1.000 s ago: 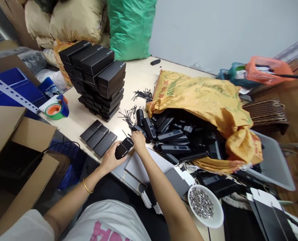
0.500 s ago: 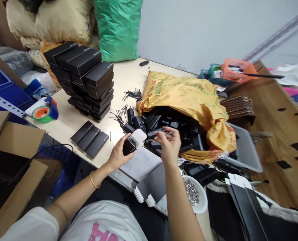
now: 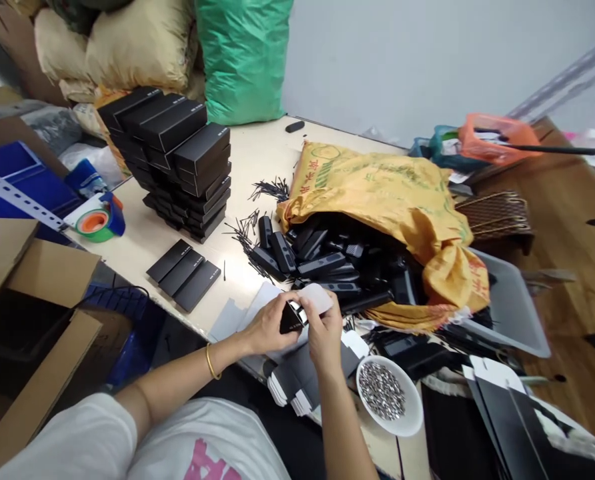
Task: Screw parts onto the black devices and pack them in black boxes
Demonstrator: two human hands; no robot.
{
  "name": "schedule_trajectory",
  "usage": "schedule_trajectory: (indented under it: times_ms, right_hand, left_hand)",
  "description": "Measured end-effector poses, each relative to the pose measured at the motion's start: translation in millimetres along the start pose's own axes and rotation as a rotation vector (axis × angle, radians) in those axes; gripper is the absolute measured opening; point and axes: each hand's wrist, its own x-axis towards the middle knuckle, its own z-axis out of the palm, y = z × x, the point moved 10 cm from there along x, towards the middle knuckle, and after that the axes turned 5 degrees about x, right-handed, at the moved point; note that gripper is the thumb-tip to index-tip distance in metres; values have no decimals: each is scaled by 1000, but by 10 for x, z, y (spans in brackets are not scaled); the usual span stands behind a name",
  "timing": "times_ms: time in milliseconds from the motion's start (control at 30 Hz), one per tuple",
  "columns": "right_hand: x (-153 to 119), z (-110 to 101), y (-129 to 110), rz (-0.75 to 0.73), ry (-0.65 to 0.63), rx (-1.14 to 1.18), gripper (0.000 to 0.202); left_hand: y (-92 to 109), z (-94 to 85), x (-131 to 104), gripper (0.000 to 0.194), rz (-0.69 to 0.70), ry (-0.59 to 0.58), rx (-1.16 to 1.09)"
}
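Fingers of my left hand (image 3: 272,325) are wrapped round a small black box (image 3: 291,320), whose white end flap (image 3: 316,298) stands up. My right hand (image 3: 323,333) is closed at the box's open end, with its thumb at the white flaps; whether it holds anything else is hidden. Just beyond both hands, several black devices (image 3: 322,265) spill from the mouth of a yellow sack (image 3: 377,187). Flat unfolded black boxes (image 3: 297,373) lie beneath my hands at the table's front edge.
Black boxes (image 3: 202,150) are stacked high at the left, with three more (image 3: 196,283) lying before them. Tape rolls (image 3: 93,221) sit at the left edge. A white bowl (image 3: 416,407) of small metal parts stands at the right front. Thin black pieces (image 3: 270,190) lie beside the sack.
My right hand has moved from the devices down to the box's open end. The box and my left hand have shifted right and down. The view has moved slightly.
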Motion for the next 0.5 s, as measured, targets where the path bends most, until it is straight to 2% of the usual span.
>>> schedule_trajectory:
  times_ms: [100,167,300,367,433,500]
  right_hand:
    - [-137,101,-179,-169,32,-60,22]
    - [-213,170,-281,-250,15,-69,18]
    - [-242,127,-218,-160,75,-6,15]
    - [-276,127,-251,-185,74,-11,14]
    - [-319,173,-314,-252,23,-15,16]
    - [-307,282,-255,-228,-81,48,23]
  left_hand:
    - [-33,9,23,81,-56,-12,-36]
    - [-57,1,23,84,-88,1,-40]
    - [-89,23,-8,76,-119,31,-26]
    - [-93,28,-22,72,-121,53,-39]
    - [-75,-5,-38,69,-105,77,-59]
    - [-103,-107,-81,67,-135,100,-53]
